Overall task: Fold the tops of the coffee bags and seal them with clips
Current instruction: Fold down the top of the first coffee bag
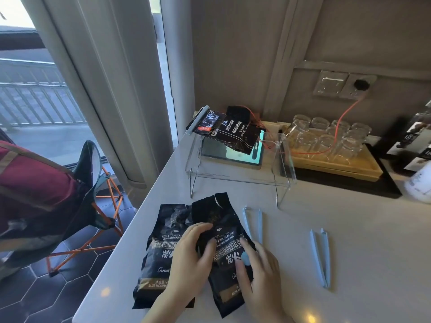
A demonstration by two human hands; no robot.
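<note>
Two black coffee bags lie side by side on the white counter, tops open and pointing away from me. My left hand (191, 259) rests across the gap between the left bag (161, 248) and the right bag (224, 220), fingers gripping the right bag's left edge. My right hand (258, 276) presses on the lower right part of the right bag. A light blue clip (253, 223) lies open just right of that bag, partly under it. A second blue clip (320, 257) lies open further right. Two more coffee bags (235, 131) sit on a clear stand at the back, one with a clip on its top.
The clear acrylic stand (238, 176) holds a tablet under the bags. Behind it on the right is a wooden tray (335, 166) of upturned glasses, with an orange cable running to a wall socket. A white bottle (419, 180) stands far right. A folding chair (93, 183) is left of the counter.
</note>
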